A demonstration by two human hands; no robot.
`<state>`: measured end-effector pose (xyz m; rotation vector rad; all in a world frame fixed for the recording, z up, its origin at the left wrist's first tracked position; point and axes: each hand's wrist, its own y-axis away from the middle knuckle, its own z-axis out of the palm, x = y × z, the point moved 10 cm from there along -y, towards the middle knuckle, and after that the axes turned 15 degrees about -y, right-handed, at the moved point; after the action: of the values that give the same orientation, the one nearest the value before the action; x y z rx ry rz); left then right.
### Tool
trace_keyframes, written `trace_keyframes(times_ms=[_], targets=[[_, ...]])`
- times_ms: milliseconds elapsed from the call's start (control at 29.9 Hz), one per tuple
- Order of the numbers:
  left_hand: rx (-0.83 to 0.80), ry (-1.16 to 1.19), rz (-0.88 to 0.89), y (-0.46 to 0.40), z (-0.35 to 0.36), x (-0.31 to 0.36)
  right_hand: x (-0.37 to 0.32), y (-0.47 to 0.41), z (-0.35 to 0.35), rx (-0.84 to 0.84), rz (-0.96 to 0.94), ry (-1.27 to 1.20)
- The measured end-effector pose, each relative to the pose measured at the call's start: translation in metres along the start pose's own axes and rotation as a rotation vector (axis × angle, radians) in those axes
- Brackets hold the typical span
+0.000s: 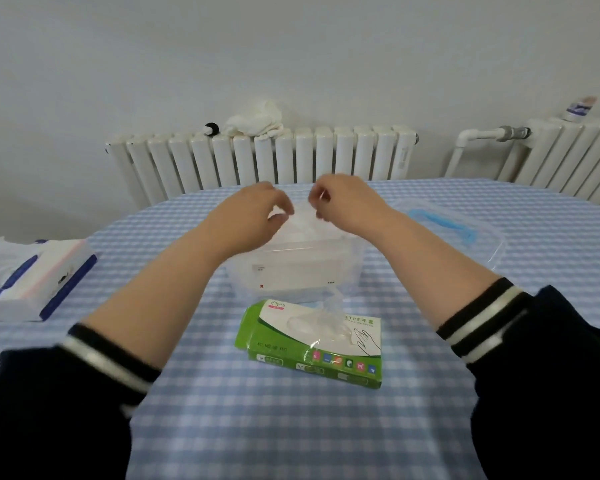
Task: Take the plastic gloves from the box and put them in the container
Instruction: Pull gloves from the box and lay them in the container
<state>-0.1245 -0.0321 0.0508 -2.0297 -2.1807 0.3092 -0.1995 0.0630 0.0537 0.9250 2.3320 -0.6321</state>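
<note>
Head view. Counter (291, 427) under a blue-and-white check cloth, both forearms reaching forward over it, dark sleeves with pale cuff stripes pushed up the arms.

Left hand (253, 213) over the clear plastic container (347, 271), fingers curled downward, fingertips close to a thin clear glove (303, 221) that bunches up between the two hands. It appears to pinch the film, though the contact is blurred. Right hand (343, 206) just beside the left, also curled, thumb and fingers drawn together at the top edge of the same film; the grip looks like a pinch, not sharply resolved.

Container sits at mid-counter, directly beyond the glove box. White, pale contents already lie inside it; what they are cannot be told through the wall. A small red mark and some dark print show on its near side.

Glove box (312, 344), green and white, lies flat on the cloth nearer the person, just beside the container's near wall. A hand outline is printed on its top. A loose tuft of clear film (333, 315) stands up from the box opening.

Clear lid (478, 244) with a blue handle lies on the counter to the right of the container, partly behind the right forearm.

At the left edge, a white and blue tissue pack (35, 278) with its top torn open.

Behind the counter: white radiators (264, 157) along the wall, a crumpled white cloth (257, 119) on top of the left one, a small blurred item (577, 107) on the right one.
</note>
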Motion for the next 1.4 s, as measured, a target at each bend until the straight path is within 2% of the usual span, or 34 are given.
trace_keyframes(times_ms=[67, 100, 134, 200, 267, 334, 401, 468, 534, 635, 768, 935, 1069, 1169, 1336, 1403], targets=[[0.319, 0.136, 0.043, 0.035, -0.025, 0.019, -0.014, 0.028, -0.032, 0.266, -0.134, -0.19], [0.384, 0.187, 0.062, 0.052, -0.027, 0.027, -0.017, 0.044, -0.04, 0.329, -0.168, -0.267], [0.404, 0.21, 0.076, 0.066, -0.023, 0.035, -0.017, 0.057, -0.04, 0.336, -0.171, -0.317], [0.413, 0.172, 0.111, 0.088, -0.009, 0.048, -0.009, 0.079, -0.026, 0.237, -0.09, -0.328], [0.437, 0.129, 0.154, 0.101, 0.005, 0.06, 0.002, 0.098, -0.005, 0.111, 0.03, -0.196], [0.389, 0.12, 0.152, 0.107, 0.019, 0.066, 0.015, 0.114, 0.017, -0.005, 0.13, 0.022], [0.184, 0.155, 0.095, 0.105, 0.045, 0.064, 0.029, 0.125, 0.036, -0.096, 0.209, 0.142], [-0.045, 0.207, 0.037, 0.103, 0.08, 0.056, 0.038, 0.13, 0.052, -0.144, 0.252, 0.123], [-0.133, 0.242, 0.033, 0.103, 0.098, 0.052, 0.04, 0.13, 0.061, -0.125, 0.233, 0.06], [-0.1, 0.294, 0.043, 0.104, 0.101, 0.052, 0.041, 0.126, 0.065, -0.073, 0.182, -0.054], [-0.078, 0.269, 0.066, 0.104, 0.095, 0.056, 0.037, 0.123, 0.064, 0.015, 0.135, -0.382], [-0.108, 0.249, 0.06, 0.103, 0.098, 0.056, 0.016, 0.129, 0.048, 0.099, -0.037, -0.416], [-0.11, 0.24, 0.047, 0.102, 0.097, 0.056, 0.001, 0.134, 0.027, 0.188, -0.118, -0.484], [-0.113, 0.224, 0.05, 0.102, 0.095, 0.056, -0.005, 0.136, 0.004, 0.268, -0.132, -0.648], [-0.193, 0.261, -0.007, 0.106, 0.095, 0.054, 0.0, 0.138, -0.063, 0.523, -0.179, -0.926], [-0.236, 0.326, -0.035, 0.107, 0.098, 0.051, 0.005, 0.135, -0.072, 0.511, -0.148, -0.966]])
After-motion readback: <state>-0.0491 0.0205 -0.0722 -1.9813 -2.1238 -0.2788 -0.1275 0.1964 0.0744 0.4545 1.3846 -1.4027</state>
